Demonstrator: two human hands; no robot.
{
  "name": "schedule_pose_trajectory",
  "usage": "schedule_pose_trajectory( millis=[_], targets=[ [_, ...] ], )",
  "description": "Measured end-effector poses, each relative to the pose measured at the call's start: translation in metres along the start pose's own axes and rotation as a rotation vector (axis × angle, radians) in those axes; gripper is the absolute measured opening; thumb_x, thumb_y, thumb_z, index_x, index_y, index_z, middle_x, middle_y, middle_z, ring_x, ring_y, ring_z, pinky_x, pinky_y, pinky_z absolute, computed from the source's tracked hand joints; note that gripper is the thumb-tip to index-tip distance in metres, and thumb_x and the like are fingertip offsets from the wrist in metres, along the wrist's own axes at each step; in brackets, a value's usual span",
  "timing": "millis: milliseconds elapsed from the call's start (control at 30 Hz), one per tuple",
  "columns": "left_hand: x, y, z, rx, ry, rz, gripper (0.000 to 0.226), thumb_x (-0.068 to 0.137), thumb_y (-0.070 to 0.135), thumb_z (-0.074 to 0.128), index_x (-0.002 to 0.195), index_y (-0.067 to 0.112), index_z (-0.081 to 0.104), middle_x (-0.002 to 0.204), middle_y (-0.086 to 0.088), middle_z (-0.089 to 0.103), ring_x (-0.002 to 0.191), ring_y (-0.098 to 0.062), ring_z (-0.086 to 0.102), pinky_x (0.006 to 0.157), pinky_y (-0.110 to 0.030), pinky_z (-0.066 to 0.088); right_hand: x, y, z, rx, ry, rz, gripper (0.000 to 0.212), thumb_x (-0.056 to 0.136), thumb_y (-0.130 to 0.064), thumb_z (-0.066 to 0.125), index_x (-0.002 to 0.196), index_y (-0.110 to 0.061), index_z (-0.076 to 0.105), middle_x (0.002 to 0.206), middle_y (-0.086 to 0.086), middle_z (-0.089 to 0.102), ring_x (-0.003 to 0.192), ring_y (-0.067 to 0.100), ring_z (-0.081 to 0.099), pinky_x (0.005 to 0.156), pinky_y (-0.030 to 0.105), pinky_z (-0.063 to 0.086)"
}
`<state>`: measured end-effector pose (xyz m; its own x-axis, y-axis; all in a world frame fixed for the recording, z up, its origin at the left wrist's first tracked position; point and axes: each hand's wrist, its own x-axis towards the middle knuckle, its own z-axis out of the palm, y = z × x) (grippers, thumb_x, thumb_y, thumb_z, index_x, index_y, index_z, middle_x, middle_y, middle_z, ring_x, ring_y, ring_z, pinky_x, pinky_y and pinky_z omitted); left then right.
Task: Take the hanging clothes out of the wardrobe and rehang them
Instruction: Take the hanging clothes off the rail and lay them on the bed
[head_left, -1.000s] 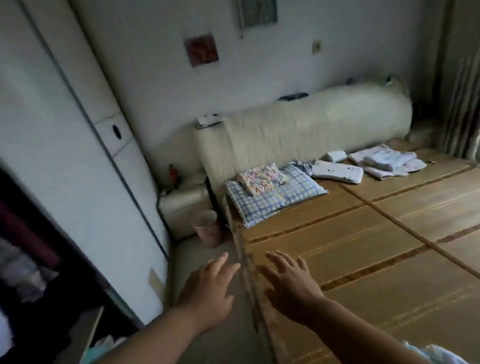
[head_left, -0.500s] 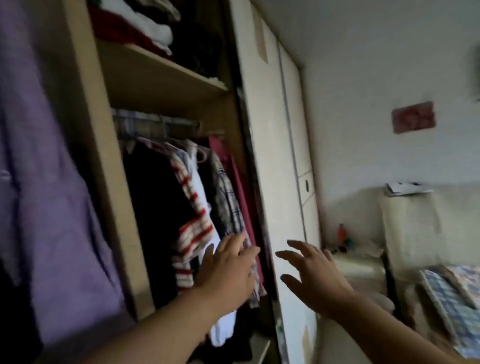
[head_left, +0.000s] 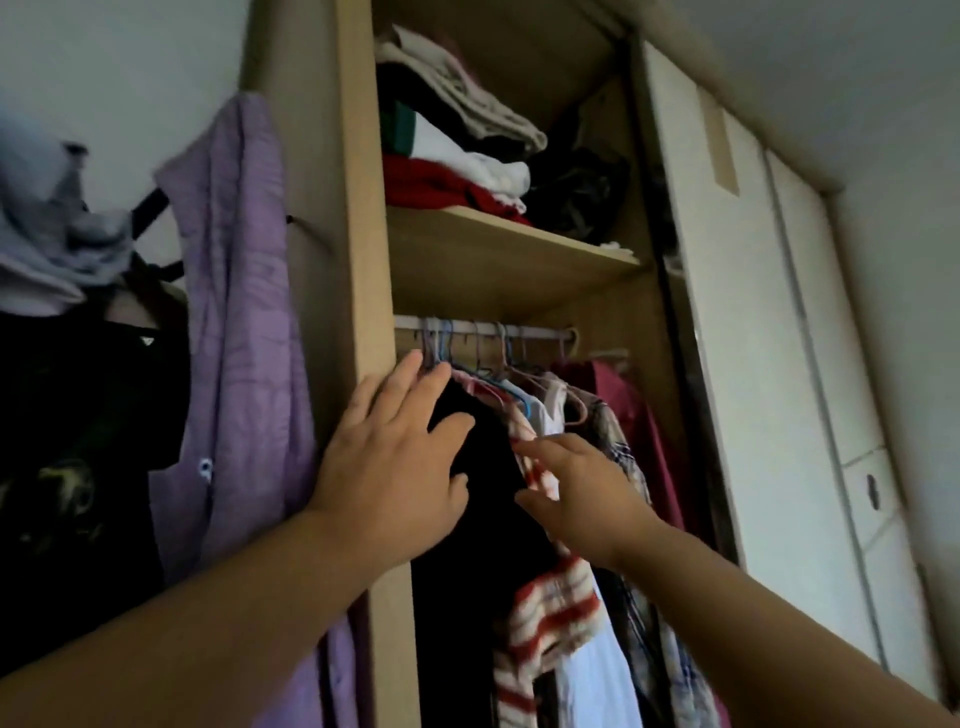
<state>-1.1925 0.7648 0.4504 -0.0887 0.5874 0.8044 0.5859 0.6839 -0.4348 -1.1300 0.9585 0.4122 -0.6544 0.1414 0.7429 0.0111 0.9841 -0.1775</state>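
Observation:
The wardrobe (head_left: 363, 208) stands open, with a rail (head_left: 519, 332) under its shelf carrying several hangers. Hanging from it are a black garment (head_left: 467, 597), a red-and-white striped top (head_left: 550, 608), a white garment (head_left: 602, 675), a plaid shirt (head_left: 623, 447) and a dark red one (head_left: 654, 415). My left hand (head_left: 395, 462) is raised with straight, spread fingers against the top of the black garment, its fingertips just below the hangers. My right hand (head_left: 582, 488) reaches with loose fingers to the striped top's shoulder, touching it. Neither hand holds anything.
Folded clothes (head_left: 457, 156) are stacked on the shelf above the rail. A purple garment (head_left: 239, 338) hangs on the wardrobe's outer left side, beside dark and grey clothes (head_left: 57, 228). A white sliding door (head_left: 753, 338) covers the right section.
My view has swung from the bed up to the wardrobe's rail. Both hands have risen from in front of me into the hanging clothes.

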Motion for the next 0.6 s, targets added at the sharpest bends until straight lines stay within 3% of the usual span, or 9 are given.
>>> schedule_pose_trajectory(
  millis=[100,200,267,367,500,600],
  targets=[
    [0.031,-0.016,-0.005,0.106,0.034,-0.071,0.052,0.065,0.046,0.054,0.111,0.027,0.066,0.144,-0.011,0.044,0.139,-0.032,0.030,0.108,-0.048,0.016,0.043,0.012,0.006,0.075,-0.062,-0.062,0.056,0.089,-0.037,0.058,0.141,-0.028,0.038,0.137,-0.002,0.042,0.126,0.019,0.042,0.104,0.030,0.036],
    [0.059,-0.022,-0.013,0.143,0.059,-0.199,0.048,0.077,0.046,0.053,0.122,0.029,0.060,0.155,-0.007,0.026,0.146,-0.026,0.009,0.113,-0.051,0.015,0.085,0.022,0.013,0.111,-0.143,-0.108,0.059,0.090,-0.032,0.058,0.143,-0.021,0.035,0.139,0.005,0.043,0.128,0.021,0.041,0.102,0.022,0.031],
    [0.066,-0.023,-0.012,0.183,0.082,-0.247,0.049,0.077,0.046,0.053,0.122,0.027,0.060,0.154,-0.008,0.028,0.146,-0.026,0.008,0.112,-0.053,0.019,0.113,0.026,0.021,0.108,-0.167,-0.129,0.061,0.090,-0.032,0.057,0.144,-0.017,0.034,0.142,0.007,0.043,0.130,0.023,0.040,0.104,0.025,0.031],
    [0.067,-0.022,-0.005,0.245,0.113,-0.254,0.049,0.067,0.043,0.054,0.109,0.021,0.068,0.144,-0.012,0.044,0.142,-0.030,0.026,0.104,-0.054,0.033,0.153,0.030,0.036,0.100,-0.236,-0.111,0.059,0.092,-0.028,0.055,0.144,-0.012,0.033,0.144,0.012,0.042,0.127,0.029,0.044,0.105,0.034,0.038],
    [0.067,-0.023,-0.001,0.286,0.124,-0.250,0.046,0.068,0.039,0.054,0.106,0.020,0.069,0.143,-0.011,0.046,0.142,-0.029,0.025,0.103,-0.052,0.034,0.185,0.025,0.054,0.015,-0.260,-0.009,0.043,0.092,-0.015,0.047,0.134,-0.007,0.047,0.133,0.017,0.052,0.118,0.032,0.052,0.100,0.039,0.043],
    [0.066,-0.023,0.001,0.313,0.136,-0.249,0.042,0.068,0.039,0.053,0.102,0.020,0.070,0.141,-0.011,0.048,0.142,-0.029,0.027,0.102,-0.050,0.034,0.201,0.021,0.069,0.078,-0.180,0.074,0.042,0.093,-0.012,0.041,0.134,-0.010,0.045,0.129,0.017,0.054,0.117,0.034,0.053,0.096,0.041,0.045]
  ],
)
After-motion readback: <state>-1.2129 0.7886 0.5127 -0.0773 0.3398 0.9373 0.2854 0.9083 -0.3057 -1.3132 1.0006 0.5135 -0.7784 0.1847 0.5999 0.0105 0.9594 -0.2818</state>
